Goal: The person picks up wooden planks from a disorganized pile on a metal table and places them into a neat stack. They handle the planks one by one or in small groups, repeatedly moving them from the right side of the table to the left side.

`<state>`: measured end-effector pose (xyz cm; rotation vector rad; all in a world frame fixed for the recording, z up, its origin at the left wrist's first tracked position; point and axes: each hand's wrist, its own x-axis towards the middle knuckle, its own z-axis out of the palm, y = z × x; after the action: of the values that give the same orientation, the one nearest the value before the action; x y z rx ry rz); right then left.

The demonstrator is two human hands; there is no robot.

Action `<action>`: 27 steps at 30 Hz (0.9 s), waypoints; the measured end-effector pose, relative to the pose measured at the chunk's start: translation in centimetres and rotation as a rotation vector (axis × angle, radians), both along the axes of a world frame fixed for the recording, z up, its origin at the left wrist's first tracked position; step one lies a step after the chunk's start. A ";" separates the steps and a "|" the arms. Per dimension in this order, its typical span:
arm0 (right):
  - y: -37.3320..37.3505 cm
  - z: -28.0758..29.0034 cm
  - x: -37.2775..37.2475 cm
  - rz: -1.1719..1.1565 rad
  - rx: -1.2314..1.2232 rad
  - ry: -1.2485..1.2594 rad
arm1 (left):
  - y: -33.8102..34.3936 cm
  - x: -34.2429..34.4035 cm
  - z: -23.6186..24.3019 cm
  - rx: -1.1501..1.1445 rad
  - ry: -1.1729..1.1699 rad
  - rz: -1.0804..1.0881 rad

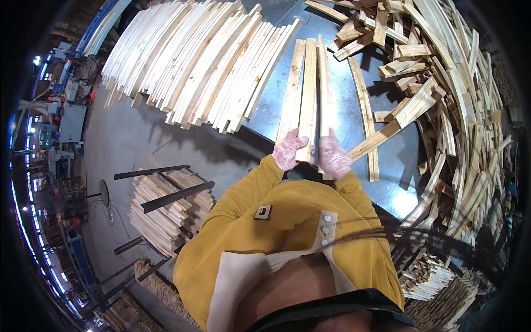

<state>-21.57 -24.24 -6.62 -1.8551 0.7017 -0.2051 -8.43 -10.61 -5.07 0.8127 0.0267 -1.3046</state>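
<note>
Both hands wear mottled pink-white gloves. My left hand [290,150] grips the near ends of pale wooden slats, its thumb against a middle slat [307,94]; another slat [292,83] runs up from it on the left. Just to the right, my right hand [334,155] is closed on a third slat [325,88], its fingers partly hidden. These slats extend away from me over a shiny metal table [348,105]. A loose slat [362,97] lies to their right, with another angled board [373,141] crossing near it.
Rows of slats [193,61] lie at upper left. A jumbled wood pile [459,110] curves round the right. Stacked slats [157,207] with dark metal bars [177,196] sit lower left. Machinery [74,135] lines the far left; more wood stacks [437,290] are lower right.
</note>
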 end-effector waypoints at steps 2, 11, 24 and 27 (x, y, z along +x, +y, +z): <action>1.0 0.7 0.7 0.174 -0.467 0.068 | 0.7 -1.7 0.4 0.102 -0.387 0.040; 0.9 5.4 2.1 0.005 0.202 -0.020 | 1.2 -0.5 1.0 0.198 -0.255 -0.101; -0.3 4.9 4.8 0.054 0.562 -0.216 | 2.2 -1.7 7.2 0.097 -0.012 -0.106; -0.1 1.4 5.0 0.149 0.399 -0.124 | 2.2 -2.7 6.9 0.143 0.076 -0.108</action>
<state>-16.60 -24.30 -5.25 -1.4907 0.4757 -0.0748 -11.08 -8.46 1.80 0.8964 0.1394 -1.4479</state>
